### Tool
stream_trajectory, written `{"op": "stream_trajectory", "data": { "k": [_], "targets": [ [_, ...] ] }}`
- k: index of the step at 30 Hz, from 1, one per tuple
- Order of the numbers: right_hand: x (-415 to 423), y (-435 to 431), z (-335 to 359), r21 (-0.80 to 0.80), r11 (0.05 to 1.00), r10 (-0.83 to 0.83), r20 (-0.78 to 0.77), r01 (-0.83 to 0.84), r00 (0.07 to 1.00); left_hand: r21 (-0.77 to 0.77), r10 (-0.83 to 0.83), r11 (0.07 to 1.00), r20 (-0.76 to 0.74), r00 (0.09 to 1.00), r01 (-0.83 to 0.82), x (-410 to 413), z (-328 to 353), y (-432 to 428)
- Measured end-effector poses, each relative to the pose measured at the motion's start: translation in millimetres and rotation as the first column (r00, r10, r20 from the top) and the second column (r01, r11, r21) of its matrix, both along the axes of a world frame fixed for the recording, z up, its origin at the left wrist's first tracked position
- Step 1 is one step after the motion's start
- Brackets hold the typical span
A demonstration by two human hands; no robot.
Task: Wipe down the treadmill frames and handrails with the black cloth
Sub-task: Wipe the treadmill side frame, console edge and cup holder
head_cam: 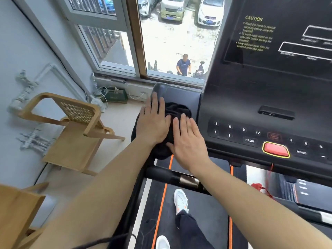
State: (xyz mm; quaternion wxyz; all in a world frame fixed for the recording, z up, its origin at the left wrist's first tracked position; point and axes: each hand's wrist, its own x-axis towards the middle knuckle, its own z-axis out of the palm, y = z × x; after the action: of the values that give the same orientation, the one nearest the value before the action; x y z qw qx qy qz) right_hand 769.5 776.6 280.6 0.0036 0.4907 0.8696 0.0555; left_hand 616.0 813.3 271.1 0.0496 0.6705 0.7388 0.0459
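Flatly, both hands point(170, 130) press black cloth point(177, 112) beneath

Treadmill console's left tray point(179, 95) carries bunched black cloth point(177, 112). Left hand point(152, 123) flat on cloth at 9 o'clock side, right hand point(188, 141) flat at 4 o'clock, fingers spread. Cloth drapes over tray's near edge.

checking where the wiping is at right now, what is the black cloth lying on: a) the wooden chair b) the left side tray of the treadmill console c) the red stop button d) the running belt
b: the black cloth is bunched on the console's left side tray, with the left hand and right hand pressed flat on top of it.
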Motion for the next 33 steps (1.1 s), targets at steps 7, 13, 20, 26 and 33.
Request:
{"op": "stream_trajectory", "data": {
  "k": [7,13,20,26,33],
  "targets": [
    [7,-62,-9,0.005,1.0,0.002,-0.025,-0.002,1.0,-0.017,-0.163,0.987,-0.047,0.986,0.162,7,2,-60],
    [-6,-10,0,-0.055,0.998,0.038,-0.014,-0.038,0.999,-0.009,0.012,1.0,0.011,1.0,-0.012,-4,3,-33],
    [15,-38,0,0.011,1.0,-0.016,0.059,0.015,0.998,0.018,-0.11,0.994,-0.029,0.994,0.11,32,1,-43],
    [4,-65,-2,-0.107,0.991,0.065,-0.088,-0.074,0.994,-0.012,-0.143,0.99,-0.076,0.987,0.142,-8,-4,-80],
    [46,-48,-4,-0.11,0.966,0.235,-0.014,-0.235,0.972,-0.044,-0.24,0.971,-0.202,0.95,0.236,4,-1,-73]
  ]
}}
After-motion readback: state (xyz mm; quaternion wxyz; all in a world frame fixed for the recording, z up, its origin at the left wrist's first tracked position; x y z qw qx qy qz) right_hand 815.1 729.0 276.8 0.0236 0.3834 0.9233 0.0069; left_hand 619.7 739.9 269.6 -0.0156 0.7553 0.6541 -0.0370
